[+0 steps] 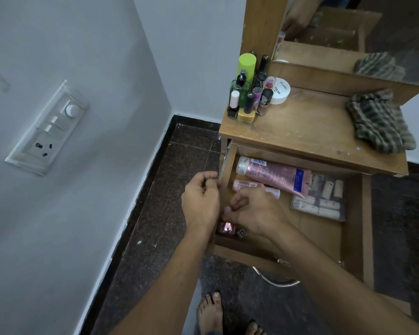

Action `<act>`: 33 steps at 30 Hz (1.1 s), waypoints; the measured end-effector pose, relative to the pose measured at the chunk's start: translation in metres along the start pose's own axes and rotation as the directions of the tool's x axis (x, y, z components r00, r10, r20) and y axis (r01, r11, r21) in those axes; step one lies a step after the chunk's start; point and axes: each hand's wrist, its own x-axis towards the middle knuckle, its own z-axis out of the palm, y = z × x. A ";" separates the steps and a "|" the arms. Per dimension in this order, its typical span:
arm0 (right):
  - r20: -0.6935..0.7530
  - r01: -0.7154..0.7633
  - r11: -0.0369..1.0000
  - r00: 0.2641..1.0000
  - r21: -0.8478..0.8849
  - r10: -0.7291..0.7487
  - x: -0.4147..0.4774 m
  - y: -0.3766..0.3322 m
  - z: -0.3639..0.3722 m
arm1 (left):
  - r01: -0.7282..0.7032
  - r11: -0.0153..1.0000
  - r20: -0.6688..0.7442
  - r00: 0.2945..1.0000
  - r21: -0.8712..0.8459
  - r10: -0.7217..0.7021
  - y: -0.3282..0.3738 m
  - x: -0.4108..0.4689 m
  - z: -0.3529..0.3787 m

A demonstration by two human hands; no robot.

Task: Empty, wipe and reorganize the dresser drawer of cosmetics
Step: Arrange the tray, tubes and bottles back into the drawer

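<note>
STEP: drawer [367, 226] being emptied | right hand [259, 213]: lilac-capped bottle [228, 210] pinched at fingertips, judged for lift-out | left hand [201, 201]: curled beside pinch, contents indeterminable

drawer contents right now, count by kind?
pink tube: 1
pink bottle: 1
clear pouch of small tubes: 1
nail polish bottle: 1
small dark cube: 1
Total visible: 5

Bare drawer floor [322, 234] free to the right of the right hand [257, 211], pink tube [276, 174] and clear pouch [322, 199] crowding beyond it, counter [312, 134] overhanging above them, drawer's side wall [230, 165] beside the left hand [201, 199].
</note>
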 end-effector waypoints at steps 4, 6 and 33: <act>0.052 0.030 0.999 0.998 -0.013 -0.029 -0.007 -0.014 -0.020 | -0.036 0.999 -0.002 0.999 0.024 0.036 0.006 -0.001 0.003; -0.084 0.117 0.993 0.989 -0.035 -0.119 -0.006 -0.032 -0.042 | -0.047 0.999 0.008 0.999 0.008 0.047 0.013 -0.001 0.007; -0.513 0.311 0.846 0.688 -0.432 -0.514 0.003 -0.098 -0.123 | -0.275 0.959 0.029 0.961 0.062 0.274 0.030 0.013 0.015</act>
